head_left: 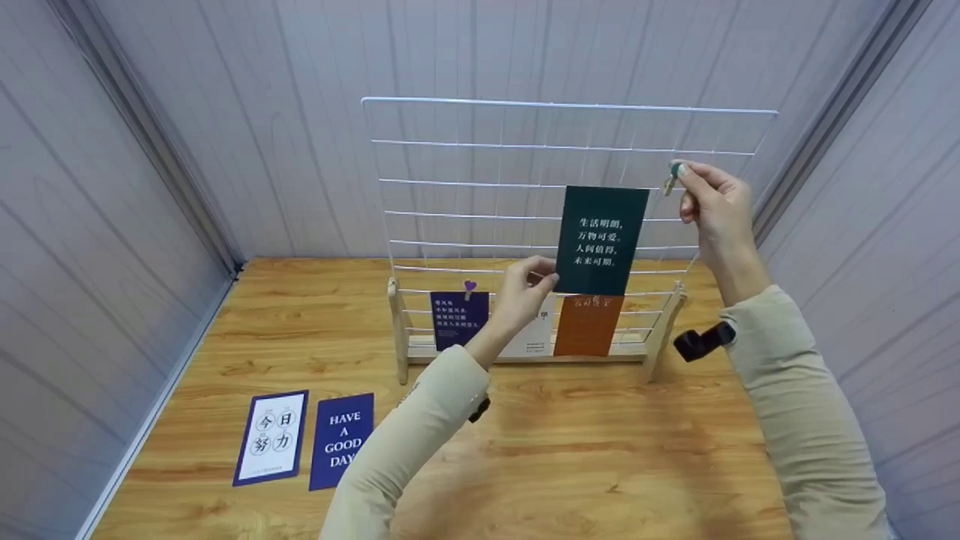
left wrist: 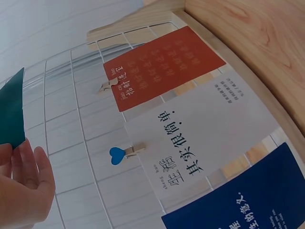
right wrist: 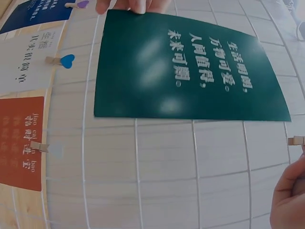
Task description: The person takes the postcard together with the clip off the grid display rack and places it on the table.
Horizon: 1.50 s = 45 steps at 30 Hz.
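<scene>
Between thumb and fingers, my left hand [head_left: 529, 289] pinches the lower left corner of a dark green card [head_left: 602, 240] with white Chinese text. The card stands upright before the white wire grid rack [head_left: 480, 144]. Up and to the right, my right hand [head_left: 720, 206] pinches a small wooden clothespin [head_left: 669, 184] with a green end, apart from the card's top right corner. On the rack's lower part hang a navy card [head_left: 459, 319], a white card [left wrist: 200, 138] and an orange card [head_left: 589, 326], each with a small clip at its top edge.
Two more cards lie on the wooden table [head_left: 300, 322] at the left: a white one with a blue border [head_left: 270, 437] and a blue "HAVE A GOOD DAY" card [head_left: 341, 442]. Wooden feet [head_left: 400, 330] hold up the rack. Pale panelled walls [head_left: 225, 112] enclose the table.
</scene>
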### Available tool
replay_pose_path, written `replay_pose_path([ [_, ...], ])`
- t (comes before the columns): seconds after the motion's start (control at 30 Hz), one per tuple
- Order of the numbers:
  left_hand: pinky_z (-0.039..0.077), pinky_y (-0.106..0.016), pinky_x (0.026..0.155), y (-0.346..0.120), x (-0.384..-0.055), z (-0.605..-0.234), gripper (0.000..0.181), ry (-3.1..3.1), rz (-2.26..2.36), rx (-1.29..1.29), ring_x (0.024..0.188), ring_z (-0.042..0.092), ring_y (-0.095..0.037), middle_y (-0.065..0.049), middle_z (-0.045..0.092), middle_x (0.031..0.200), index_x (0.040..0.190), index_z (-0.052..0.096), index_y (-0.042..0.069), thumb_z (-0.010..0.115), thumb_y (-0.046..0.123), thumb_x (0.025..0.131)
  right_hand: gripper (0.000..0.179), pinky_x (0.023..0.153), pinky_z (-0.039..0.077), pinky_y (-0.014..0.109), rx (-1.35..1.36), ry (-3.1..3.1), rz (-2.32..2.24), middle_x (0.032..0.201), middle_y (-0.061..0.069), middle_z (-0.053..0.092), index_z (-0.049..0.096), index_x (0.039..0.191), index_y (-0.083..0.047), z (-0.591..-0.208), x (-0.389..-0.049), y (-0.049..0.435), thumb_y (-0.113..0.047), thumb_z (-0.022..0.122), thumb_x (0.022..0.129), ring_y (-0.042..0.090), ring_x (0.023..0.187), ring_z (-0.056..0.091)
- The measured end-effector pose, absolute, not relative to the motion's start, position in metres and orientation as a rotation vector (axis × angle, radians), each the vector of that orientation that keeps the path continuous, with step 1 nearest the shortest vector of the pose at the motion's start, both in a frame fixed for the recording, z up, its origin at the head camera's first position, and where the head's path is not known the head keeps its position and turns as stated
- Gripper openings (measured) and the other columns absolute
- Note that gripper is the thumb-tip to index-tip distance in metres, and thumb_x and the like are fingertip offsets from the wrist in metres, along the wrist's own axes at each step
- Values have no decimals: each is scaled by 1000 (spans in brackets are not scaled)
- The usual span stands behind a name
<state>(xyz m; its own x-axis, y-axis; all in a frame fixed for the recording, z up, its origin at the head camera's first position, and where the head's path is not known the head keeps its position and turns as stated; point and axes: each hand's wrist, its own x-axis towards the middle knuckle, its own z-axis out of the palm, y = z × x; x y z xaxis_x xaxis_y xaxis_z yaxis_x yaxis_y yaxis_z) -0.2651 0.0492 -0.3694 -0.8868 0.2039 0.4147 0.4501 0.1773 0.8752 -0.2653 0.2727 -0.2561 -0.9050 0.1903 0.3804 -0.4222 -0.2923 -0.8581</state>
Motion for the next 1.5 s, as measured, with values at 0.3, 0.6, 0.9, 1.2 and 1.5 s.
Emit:
replay_pose_path([
  [0.3,46,-22,68,34,-258,-379,10,-2256,-1771,-632,75,55,-13,-5,61,84,91,64,0,57,2,83,8,36,37,15,285,-1555,2278,56,7,53,65,85,5,-277,-259,289,0,61,81,9,40,44],
  [0.6,47,-24,67,17,-252,-389,12,-2274,-1800,-586,74,56,-14,-5,61,85,93,64,0,57,2,83,8,36,37,15,252,-1604,2282,55,5,54,66,86,3,-295,-250,300,-1,60,82,8,40,45],
  [0.9,47,-24,65,-2,-244,-402,12,-2290,-1812,-563,73,55,-14,-5,61,84,94,64,1,58,4,84,8,37,37,15,222,-1640,2283,54,5,53,67,84,0,-313,-242,306,-1,59,82,8,41,45],
  [1.2,44,-25,63,-21,-221,-401,12,-2265,-1855,-546,73,54,-23,-16,60,84,93,61,-7,56,-4,83,10,38,38,15,200,-1710,2241,55,3,54,66,89,2,-334,-234,317,-3,59,83,7,42,45],
  [1.5,47,-29,68,-38,-202,-407,13,-2311,-1874,-491,77,55,-24,-18,59,88,94,60,-9,54,-3,84,10,38,37,15,152,-1771,2213,52,3,51,67,87,-1,-358,-224,329,-5,58,84,7,42,45],
])
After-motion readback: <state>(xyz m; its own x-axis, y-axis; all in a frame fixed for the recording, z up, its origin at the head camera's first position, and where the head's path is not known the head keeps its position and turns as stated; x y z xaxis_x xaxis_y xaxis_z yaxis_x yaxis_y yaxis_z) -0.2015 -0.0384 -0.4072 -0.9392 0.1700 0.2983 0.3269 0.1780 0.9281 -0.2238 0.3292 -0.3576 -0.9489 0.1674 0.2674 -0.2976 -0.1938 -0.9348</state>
